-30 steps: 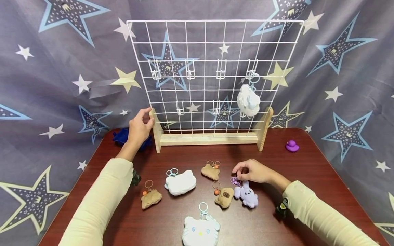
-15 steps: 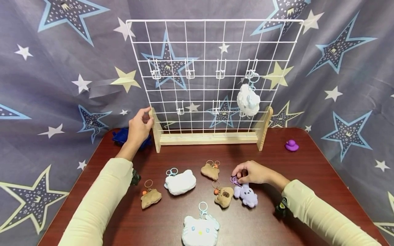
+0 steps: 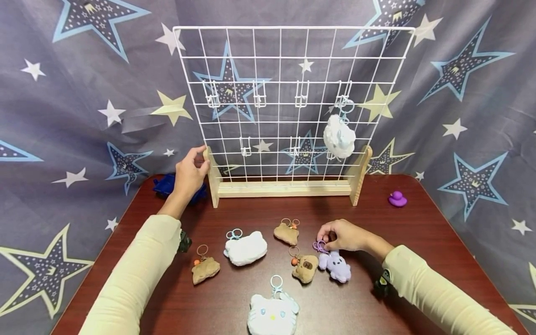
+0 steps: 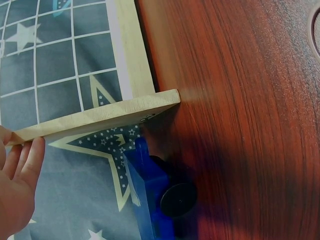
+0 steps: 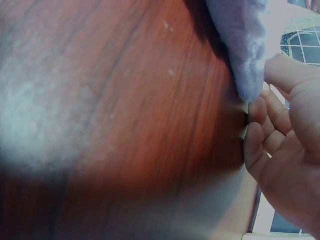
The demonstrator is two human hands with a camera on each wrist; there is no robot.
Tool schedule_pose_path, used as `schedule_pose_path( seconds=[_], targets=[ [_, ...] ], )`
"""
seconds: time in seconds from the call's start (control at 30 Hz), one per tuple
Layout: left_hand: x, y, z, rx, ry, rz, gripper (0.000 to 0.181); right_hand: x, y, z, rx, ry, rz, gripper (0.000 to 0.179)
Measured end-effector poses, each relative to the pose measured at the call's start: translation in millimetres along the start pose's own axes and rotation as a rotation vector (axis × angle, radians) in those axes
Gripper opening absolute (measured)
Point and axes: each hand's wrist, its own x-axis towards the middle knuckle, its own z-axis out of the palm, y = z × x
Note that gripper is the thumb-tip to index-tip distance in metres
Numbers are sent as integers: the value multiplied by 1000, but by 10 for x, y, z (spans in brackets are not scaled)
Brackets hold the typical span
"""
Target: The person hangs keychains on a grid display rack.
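Observation:
My left hand (image 3: 191,168) grips the top of the left wooden upright (image 3: 212,179) of a white wire grid rack (image 3: 279,103). In the left wrist view, its fingers (image 4: 33,162) lie along the upright's edge. My right hand (image 3: 345,235) pinches the purple ring (image 3: 320,245) of a lilac plush rabbit keychain (image 3: 336,267), which lies on the table. The right wrist view shows the plush (image 5: 245,45) beside the thumb and curled fingers; the ring is hidden there. A white plush keychain (image 3: 339,137) hangs from the rack's upper right hook.
Brown plush keychains (image 3: 205,271), a white plush (image 3: 246,249) and a white cat-faced plush (image 3: 273,315) lie on the brown table (image 3: 201,311). Several wire hooks (image 3: 259,97) sit on the grid. A purple duck (image 3: 397,199) stands right; a blue wheeled toy (image 4: 150,185) stands behind my left hand.
My right fingers have closed slightly on the purple ring, which has shifted a little. My left hand stays on the upright.

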Motion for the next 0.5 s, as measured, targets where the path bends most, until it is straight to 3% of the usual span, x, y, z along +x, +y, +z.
schedule_pose_path(
  seconds=[0.27, 0.5],
  targets=[
    [-6, 13, -4, -13, -4, 0, 44, 7, 11, -13, 32, -13, 18, 18],
    [-10, 24, 1, 7, -2, -2, 44, -27, 3, -84, 70, 7, -31, 18]
  ],
)
